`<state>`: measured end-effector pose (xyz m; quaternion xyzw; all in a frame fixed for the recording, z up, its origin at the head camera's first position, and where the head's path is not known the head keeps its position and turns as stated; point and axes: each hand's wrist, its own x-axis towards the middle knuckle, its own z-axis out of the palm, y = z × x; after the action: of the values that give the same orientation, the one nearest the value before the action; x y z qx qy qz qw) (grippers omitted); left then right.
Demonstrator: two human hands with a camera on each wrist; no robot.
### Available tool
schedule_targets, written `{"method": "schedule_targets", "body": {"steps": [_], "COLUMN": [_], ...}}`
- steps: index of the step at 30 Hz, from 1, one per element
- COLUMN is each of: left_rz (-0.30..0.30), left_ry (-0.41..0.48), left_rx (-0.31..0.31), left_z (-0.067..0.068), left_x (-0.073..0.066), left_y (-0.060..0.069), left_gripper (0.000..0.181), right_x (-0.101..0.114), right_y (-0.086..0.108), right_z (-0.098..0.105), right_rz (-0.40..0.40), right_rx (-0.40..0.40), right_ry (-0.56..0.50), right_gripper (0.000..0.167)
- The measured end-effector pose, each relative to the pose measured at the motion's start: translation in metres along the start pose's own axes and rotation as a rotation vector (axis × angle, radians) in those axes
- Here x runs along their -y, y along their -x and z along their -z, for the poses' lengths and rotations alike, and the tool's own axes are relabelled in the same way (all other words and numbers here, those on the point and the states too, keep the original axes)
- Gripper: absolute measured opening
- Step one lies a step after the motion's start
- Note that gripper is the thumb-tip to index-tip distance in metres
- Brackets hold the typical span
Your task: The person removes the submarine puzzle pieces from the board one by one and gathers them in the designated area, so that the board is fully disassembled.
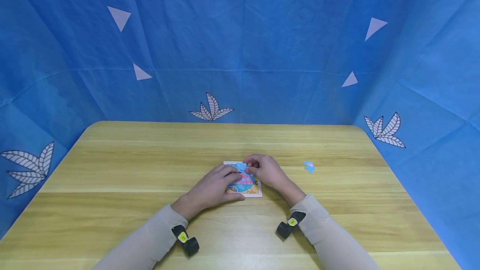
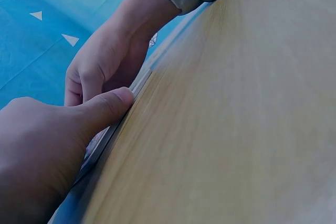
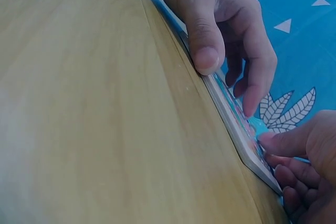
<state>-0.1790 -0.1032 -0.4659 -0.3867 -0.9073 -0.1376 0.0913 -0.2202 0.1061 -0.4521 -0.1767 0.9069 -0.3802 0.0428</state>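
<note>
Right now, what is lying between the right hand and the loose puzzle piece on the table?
Only bare wooden tabletop lies between the right hand and the loose puzzle piece; the head view shows this.

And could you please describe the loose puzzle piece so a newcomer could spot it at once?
On the wooden table, find the framed puzzle and look right, past the right hand. The small, mostly blue piece lies alone on bare wood, outside the frame.

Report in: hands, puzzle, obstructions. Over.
Left hand at left side of puzzle. Right hand at its far corner, grip unclear; both partly cover it. Loose piece apart, to the right. No obstruction seen.
</note>
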Motion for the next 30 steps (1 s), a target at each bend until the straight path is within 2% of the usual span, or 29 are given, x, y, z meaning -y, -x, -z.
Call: {"method": "schedule_targets", "body": {"steps": [19, 30], "left_rz": [-0.020, 0.008], "left_ry": [-0.007, 0.034], "left_rx": [-0.019, -0.004], "left_z": [0.0005, -0.0001], "left_x": [0.0000, -0.0001], "left_y": [0.0000, -0.0004], "left_gripper": [0.059, 0.059], "right_x": [-0.0020, -0.0040], "right_y": [0.0021, 0.0036], "right_z": [0.0038, 0.0021], "right_rz": [0.048, 0.056], "right_rx": [0.009, -0.021], "right_ry": [-0.032, -0.073], "right_gripper": [0.010, 0.008]}}
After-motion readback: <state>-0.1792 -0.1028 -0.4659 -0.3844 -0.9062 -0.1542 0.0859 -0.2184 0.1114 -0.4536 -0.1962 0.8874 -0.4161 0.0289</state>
